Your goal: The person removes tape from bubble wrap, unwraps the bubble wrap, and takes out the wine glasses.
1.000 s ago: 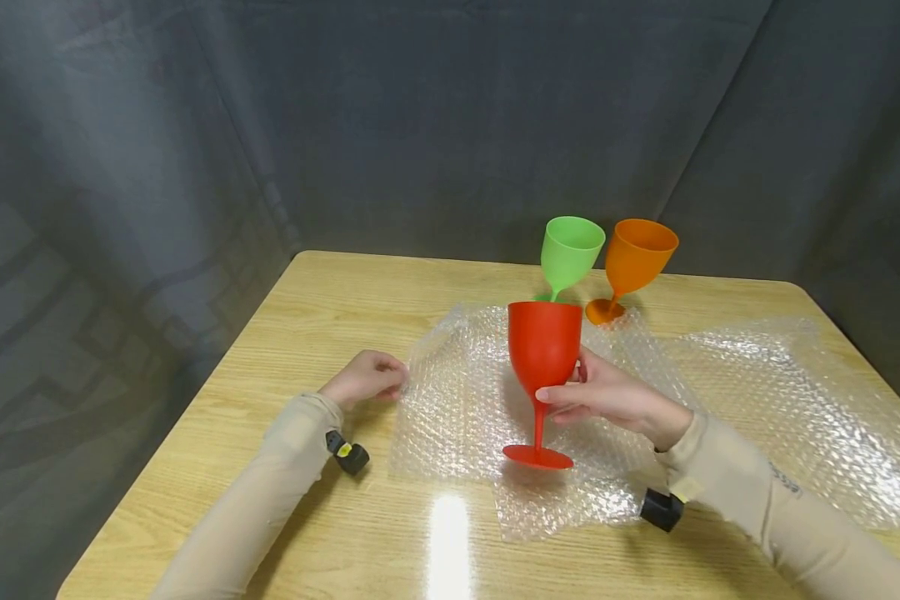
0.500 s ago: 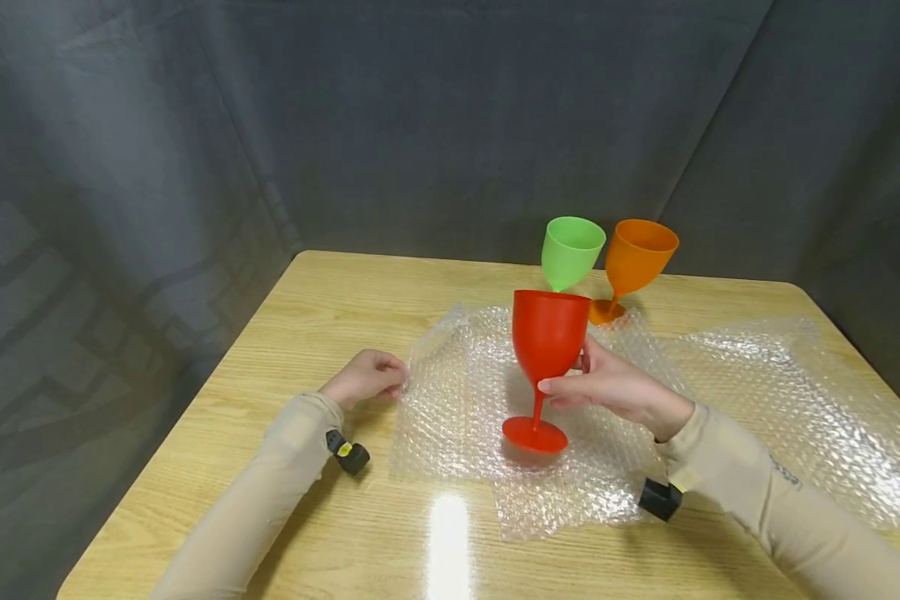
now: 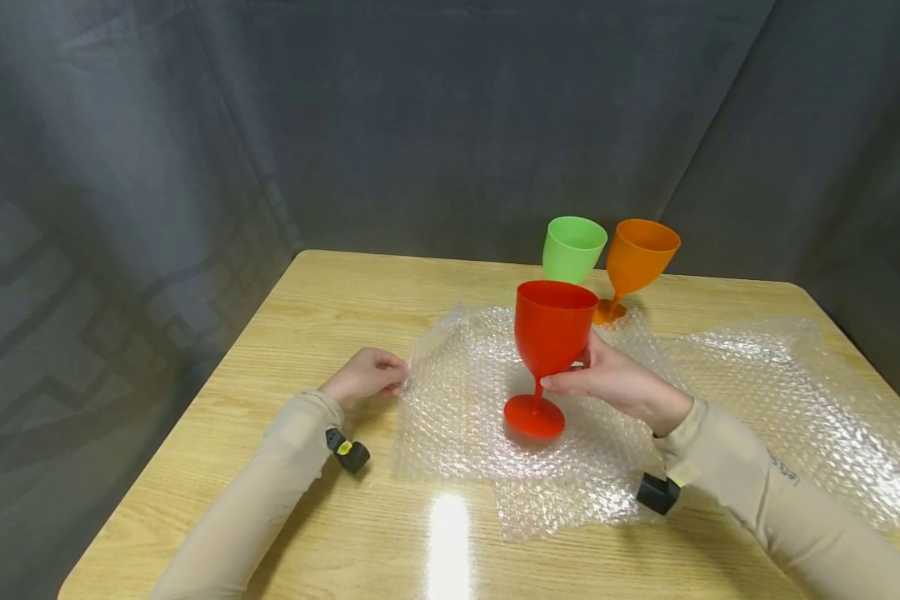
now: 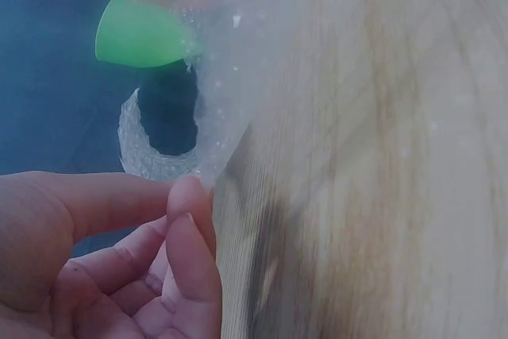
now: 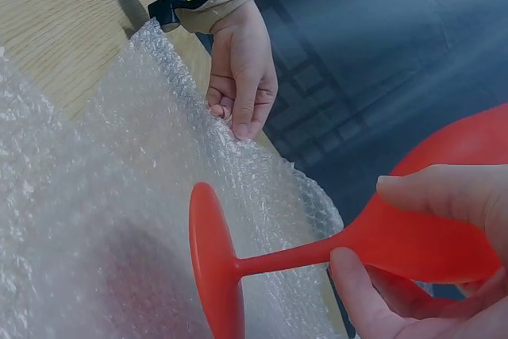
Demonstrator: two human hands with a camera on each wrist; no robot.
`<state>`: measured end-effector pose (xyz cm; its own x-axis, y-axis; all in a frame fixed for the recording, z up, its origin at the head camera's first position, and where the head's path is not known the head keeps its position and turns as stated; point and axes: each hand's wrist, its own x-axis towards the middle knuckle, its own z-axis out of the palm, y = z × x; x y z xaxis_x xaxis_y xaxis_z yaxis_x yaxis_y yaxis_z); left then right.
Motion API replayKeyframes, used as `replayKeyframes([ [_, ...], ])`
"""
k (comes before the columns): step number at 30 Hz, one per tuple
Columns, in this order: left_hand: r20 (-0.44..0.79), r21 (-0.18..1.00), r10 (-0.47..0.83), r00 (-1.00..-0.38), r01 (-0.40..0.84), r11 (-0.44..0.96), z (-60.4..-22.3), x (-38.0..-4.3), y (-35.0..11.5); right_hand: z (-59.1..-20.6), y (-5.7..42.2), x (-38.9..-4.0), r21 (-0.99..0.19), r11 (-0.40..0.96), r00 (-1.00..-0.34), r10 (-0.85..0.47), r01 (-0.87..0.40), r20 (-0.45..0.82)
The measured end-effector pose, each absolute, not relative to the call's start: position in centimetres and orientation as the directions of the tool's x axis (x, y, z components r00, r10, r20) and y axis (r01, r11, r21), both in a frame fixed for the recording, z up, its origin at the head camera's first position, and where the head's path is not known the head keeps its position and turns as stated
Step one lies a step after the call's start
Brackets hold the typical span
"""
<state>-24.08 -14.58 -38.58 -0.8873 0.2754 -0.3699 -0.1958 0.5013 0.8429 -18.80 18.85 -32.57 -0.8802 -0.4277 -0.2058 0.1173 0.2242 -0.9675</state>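
A red wine goblet [image 3: 553,327] is held over the bubble wrap by my right hand [image 3: 617,385], its fingers and thumb around the lower bowl and top of the stem. In the right wrist view the goblet's round foot [image 5: 213,260] hangs close over the sheet. My left hand [image 3: 367,377] pinches the left edge of the bubble wrap [image 3: 450,417] between thumb and fingertips, as the left wrist view also shows. Behind the red goblet stand a green goblet [image 3: 573,248], its stem hidden, and an orange goblet [image 3: 640,257].
A second sheet of bubble wrap [image 3: 802,400] lies on the right of the wooden table [image 3: 330,292], overlapping the first in this view. A dark curtain [image 3: 450,142] hangs behind and to the left. Small black cameras are strapped to both wrists.
The red goblet has risen slightly and moved away from me, its rim tilting so more of the opening shows. It now covers the green goblet's stem. My left hand has stayed in place.
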Motion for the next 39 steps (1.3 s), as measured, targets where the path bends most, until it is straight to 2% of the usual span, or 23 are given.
replayKeyframes([
  [10, -0.363, 0.85, 0.281, -0.888, -0.193, 0.49, -38.7, -24.0, -14.6, -32.2, 18.6, -19.0, -0.974, 0.223, -0.888, -0.441, 0.034, -0.132],
  [39, -0.349, 0.849, 0.291, -0.891, -0.169, 0.501, -38.8, -24.0, -14.5, -31.4, 17.9, -19.7, -0.974, 0.226, -0.902, -0.412, 0.034, -0.127],
])
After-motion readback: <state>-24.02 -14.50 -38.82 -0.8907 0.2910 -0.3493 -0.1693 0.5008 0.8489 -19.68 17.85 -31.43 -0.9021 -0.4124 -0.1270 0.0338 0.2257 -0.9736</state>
